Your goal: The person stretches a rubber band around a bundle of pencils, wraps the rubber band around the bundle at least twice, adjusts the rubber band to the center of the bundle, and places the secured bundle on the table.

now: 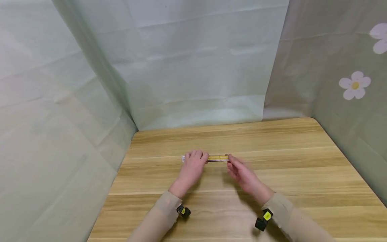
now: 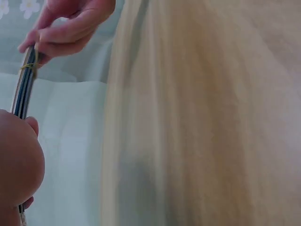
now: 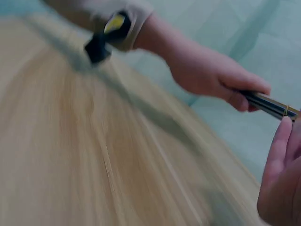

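A bundle of slim pencils (image 1: 214, 158), yellow and dark striped with white ends at the left, is held level above the wooden table. My left hand (image 1: 192, 166) grips the bundle near its white-ended side, fingers over the top. Around the other half runs a thin yellowish rubber band (image 2: 27, 66); one strand stretches from it towards my right fingers. My right hand (image 1: 244, 174) pinches that strand at the right end of the pencils, its fingertips touching them. In the right wrist view the pencils (image 3: 265, 104) stretch between both hands.
The wood-grain table (image 1: 229, 215) spreads under both arms. Pale cloth (image 1: 193, 77) hangs behind and at the left side; a flowered cloth (image 1: 335, 114) hangs at the right. Each sleeve cuff carries a small black camera.
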Motion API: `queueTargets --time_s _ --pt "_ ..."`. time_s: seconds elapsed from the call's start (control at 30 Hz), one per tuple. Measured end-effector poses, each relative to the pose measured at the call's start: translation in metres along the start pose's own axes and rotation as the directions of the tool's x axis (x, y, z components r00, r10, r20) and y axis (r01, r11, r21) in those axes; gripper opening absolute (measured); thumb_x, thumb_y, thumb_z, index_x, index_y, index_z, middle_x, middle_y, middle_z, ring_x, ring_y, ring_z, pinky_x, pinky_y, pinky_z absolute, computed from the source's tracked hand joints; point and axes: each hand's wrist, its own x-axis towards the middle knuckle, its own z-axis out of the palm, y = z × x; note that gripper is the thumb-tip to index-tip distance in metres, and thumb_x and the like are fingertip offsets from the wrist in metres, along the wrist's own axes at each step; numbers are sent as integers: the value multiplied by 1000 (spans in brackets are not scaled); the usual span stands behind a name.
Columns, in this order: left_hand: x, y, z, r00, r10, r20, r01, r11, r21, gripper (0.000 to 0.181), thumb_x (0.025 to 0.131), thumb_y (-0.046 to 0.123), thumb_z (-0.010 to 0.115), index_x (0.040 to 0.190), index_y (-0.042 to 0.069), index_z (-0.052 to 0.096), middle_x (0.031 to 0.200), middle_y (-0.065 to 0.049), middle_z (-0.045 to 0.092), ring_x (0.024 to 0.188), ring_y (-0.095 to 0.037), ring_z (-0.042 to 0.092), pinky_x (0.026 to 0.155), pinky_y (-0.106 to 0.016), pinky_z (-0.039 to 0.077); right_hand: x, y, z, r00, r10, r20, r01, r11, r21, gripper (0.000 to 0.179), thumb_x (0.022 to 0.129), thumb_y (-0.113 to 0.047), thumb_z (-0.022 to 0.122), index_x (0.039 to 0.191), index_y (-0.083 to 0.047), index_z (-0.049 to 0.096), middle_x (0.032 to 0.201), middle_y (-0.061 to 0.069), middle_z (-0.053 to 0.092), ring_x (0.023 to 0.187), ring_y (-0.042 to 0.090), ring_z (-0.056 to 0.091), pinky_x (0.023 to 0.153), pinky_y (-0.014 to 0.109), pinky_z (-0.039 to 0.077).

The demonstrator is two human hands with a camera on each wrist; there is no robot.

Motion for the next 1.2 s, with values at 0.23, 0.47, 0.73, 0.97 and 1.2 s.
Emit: queueTargets --time_s 0.23,0.47,0.73,0.97,1.2 --pt "-1 12 8 991 135 20 -136 984 113 13 103 8 57 113 16 57 103 -3 56 96 -25 54 84 -43 44 1 -3 -8 969 -245 36 224 806 -547 37 99 -25 81 128 -2 76 92 1 63 83 13 55 75 24 49" --pt "1 31 16 983 177 45 -183 969 168 13 105 15 59 118 19 59 104 0 58 92 -20 51 81 -38 41 -2 -17 -7 923 -356 149 353 623 -698 38 109 -33 64 131 -4 74 128 12 74 120 24 64 96 34 51" --pt "5 27 10 994 76 84 -87 988 128 11 108 22 59 117 16 59 103 -2 58 95 -21 55 82 -39 44 -6 -29 -28 798 -359 485 500 -56 -864 30 98 -32 81 118 -9 79 113 4 77 107 26 70 94 49 56" --pt "5 18 4 991 103 81 -111 989 96 20 109 27 62 122 13 58 103 -3 62 93 -22 59 80 -39 48 -5 -43 -42 720 -340 606 543 -268 -796 25 100 -25 78 115 -5 76 110 9 77 105 34 71 97 54 54" --pt "3 10 5 992 101 81 -106 993 55 20 111 25 61 121 8 58 101 -6 64 91 -23 63 80 -37 57 -6 -52 -48 751 -286 595 495 -353 -794 29 104 -27 72 124 -6 74 119 9 75 113 34 68 102 58 51"
